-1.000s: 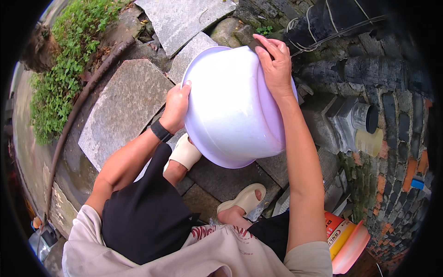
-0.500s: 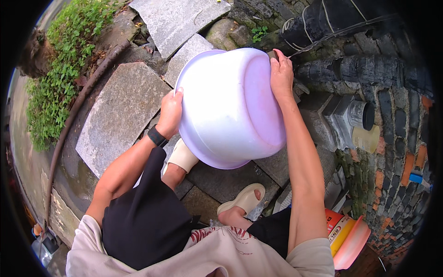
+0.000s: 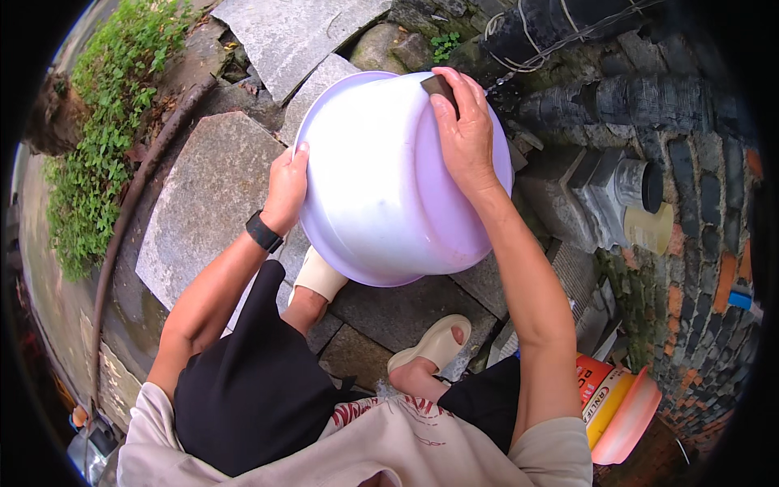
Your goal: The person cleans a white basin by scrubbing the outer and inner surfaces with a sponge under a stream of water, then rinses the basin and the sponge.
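A large pale lavender plastic basin (image 3: pixel 365 178) is tipped on its side in front of me, its rim to the left and its base to the right. My left hand (image 3: pixel 286 183) grips the rim, thumb on the outside wall and the other fingers hidden behind it. With my right hand (image 3: pixel 466 130) I hold a dark brown sponge (image 3: pixel 441 93) against the outer wall, close to the edge of the base. The inside of the basin is out of sight.
Uneven stone slabs (image 3: pixel 215 191) pave the ground. A brick wall (image 3: pixel 698 235) with black-wrapped pipes (image 3: pixel 617 109) runs along the right. Beside my right elbow stands an orange and yellow bucket (image 3: pixel 608 402). Green plants (image 3: pixel 105 138) and a brown hose (image 3: pixel 134 195) lie left.
My right hand has moved left, from the far edge of the base onto the basin's side wall, bringing the sponge into clear view. The base has turned a little more toward me.
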A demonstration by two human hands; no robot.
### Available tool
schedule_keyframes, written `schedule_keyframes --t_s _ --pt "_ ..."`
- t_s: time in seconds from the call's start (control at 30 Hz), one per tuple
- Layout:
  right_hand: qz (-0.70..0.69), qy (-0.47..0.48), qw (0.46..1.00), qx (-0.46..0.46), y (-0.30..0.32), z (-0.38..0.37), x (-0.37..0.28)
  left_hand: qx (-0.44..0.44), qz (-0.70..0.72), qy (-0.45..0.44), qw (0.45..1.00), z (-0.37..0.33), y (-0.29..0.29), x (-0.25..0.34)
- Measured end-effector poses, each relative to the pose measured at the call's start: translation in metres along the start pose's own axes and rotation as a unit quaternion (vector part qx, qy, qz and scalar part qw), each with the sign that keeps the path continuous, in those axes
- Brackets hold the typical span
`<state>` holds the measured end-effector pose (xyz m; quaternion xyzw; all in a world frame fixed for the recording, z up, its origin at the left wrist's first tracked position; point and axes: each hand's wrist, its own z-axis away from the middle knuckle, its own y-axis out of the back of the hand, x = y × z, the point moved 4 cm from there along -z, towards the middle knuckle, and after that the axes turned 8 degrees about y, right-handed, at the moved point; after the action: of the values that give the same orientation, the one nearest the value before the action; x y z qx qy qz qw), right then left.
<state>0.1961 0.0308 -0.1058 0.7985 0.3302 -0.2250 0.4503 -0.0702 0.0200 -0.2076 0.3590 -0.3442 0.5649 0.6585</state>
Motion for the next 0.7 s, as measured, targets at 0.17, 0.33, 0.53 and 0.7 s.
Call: schedule_keyframes --t_s 0.17,0.33,0.53,0.7 --pt "0.064 -0.134 0.989 -0.005 0.034 -0.007 0.078 0.002 0.043 -0.002 0.999 0.011 -0.025 0.016" --pt "-0.067 0.003 0.997 -0.03 0.009 0.007 -0.015 -0.008 0.019 0.013 1.0 -0.007 -0.009 0.008" --pt "-0.008 -0.082 0.997 -0.002 0.025 -0.004 0.056 -0.072 0.022 0.025 0.997 -0.011 -0.019 0.031" --pt "0.036 -0.146 0.986 0.067 0.039 0.008 0.098 -0.331 0.414 0.115 0.84 0.008 -0.018 0.077"
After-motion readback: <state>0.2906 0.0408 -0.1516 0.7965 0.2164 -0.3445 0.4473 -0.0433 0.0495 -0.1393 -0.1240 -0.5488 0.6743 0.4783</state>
